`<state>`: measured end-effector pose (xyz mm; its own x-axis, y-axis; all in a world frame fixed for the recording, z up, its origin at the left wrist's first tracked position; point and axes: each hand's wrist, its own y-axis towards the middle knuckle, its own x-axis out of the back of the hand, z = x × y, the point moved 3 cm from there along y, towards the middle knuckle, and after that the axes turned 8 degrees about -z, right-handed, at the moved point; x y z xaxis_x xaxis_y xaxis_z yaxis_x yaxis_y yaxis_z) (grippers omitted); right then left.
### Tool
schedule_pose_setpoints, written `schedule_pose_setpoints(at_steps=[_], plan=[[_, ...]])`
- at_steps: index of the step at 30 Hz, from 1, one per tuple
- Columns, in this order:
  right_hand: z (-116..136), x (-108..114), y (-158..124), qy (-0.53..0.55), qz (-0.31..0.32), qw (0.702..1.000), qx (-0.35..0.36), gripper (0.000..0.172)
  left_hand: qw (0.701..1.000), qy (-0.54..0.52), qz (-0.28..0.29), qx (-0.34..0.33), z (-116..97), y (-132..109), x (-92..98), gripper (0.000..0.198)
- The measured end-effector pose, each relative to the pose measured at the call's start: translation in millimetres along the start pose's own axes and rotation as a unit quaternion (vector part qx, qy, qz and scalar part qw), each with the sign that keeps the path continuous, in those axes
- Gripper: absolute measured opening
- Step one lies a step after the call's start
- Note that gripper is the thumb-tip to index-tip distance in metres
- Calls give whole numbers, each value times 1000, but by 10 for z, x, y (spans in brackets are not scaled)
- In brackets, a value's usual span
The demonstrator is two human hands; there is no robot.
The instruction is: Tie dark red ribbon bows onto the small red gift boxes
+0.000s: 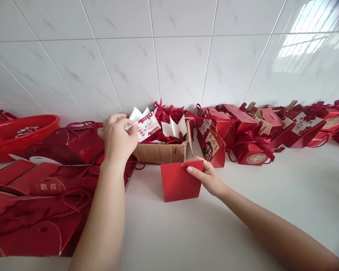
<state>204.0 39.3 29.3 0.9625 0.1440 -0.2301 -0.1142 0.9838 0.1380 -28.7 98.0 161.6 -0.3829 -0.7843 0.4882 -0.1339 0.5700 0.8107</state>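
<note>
Red plastic forms the wide basin (5,146) at the far left, and in front of it lie glossy red packaging pieces (25,229) with twisted cords (72,199) looped across them. Next comes the left hand (118,135), held above the left end of a brown carton (158,153) and pinching the edge of a white printed card (148,126) between thumb and fingers; whether that card touches anything beneath it, I cannot tell. Dark red ribbons (175,111) and white folded pieces (175,127) crowd the carton, so a corner of the card could snag there, or a loose ribbon could come along with it. Right of the left hand, just in front of the carton, a plain red card (180,182) stands near upright in the right hand (205,175), thumb on its near face and the other fingers behind. Only its upper right corner is gripped, so it could swing or bend if its free side were knocked against the carton. Furthest right, red gift boxes (256,159) stand close together on the white counter (271,210); a careless right elbow or wrist might push the nearest ones askew.
</note>
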Motion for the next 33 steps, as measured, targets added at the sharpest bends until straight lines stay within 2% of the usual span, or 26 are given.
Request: schedule_pose_setpoints(at_steps=[2,4,6,7,9,10,12,14,16,19,23,26,28,31,33], plan=[[-6,4,1,2,2,1000,-5,27,988,-99,-80,-87,-175,-4,268,9],[-8,8,2,6,3,1000,-7,26,960,-209,-103,-156,-342,-56,504,5],[-7,16,5,10,0,1000,-3,26,925,-317,-79,-192,-485,-129,677,6],[-9,21,7,11,-2,1000,1,26,915,-355,-58,-185,-538,-161,729,6],[-23,33,14,13,-5,1000,7,25,912,-381,-14,-153,-618,-212,766,5],[-36,40,19,15,-5,1000,9,24,916,-380,24,-127,-645,-229,738,5],[-64,52,29,20,-2,1000,16,23,919,-366,137,-63,-679,-267,595,11],[-87,64,38,26,3,999,24,24,899,-344,271,12,-685,-329,376,13],[-96,73,40,31,9,999,30,25,890,-302,337,53,-676,-391,175,15],[-99,87,33,35,17,999,35,24,911,-228,341,45,-686,-445,1,30],[-134,115,34,47,13,998,47,25,940,-104,324,-33,-767,-464,5,55],[-162,119,32,82,21,995,59,39,934,-6,346,-83,-803,-479,24,37],[-153,115,18,91,36,992,78,48,929,15,357,-101,-805,-488,17,29],[-121,115,-14,63,55,991,100,44,926,11,358,-119,-799,-497,7,30],[-120,123,-27,38,54,994,88,41,925,-3,354,-134,-802,-498,20,29]])
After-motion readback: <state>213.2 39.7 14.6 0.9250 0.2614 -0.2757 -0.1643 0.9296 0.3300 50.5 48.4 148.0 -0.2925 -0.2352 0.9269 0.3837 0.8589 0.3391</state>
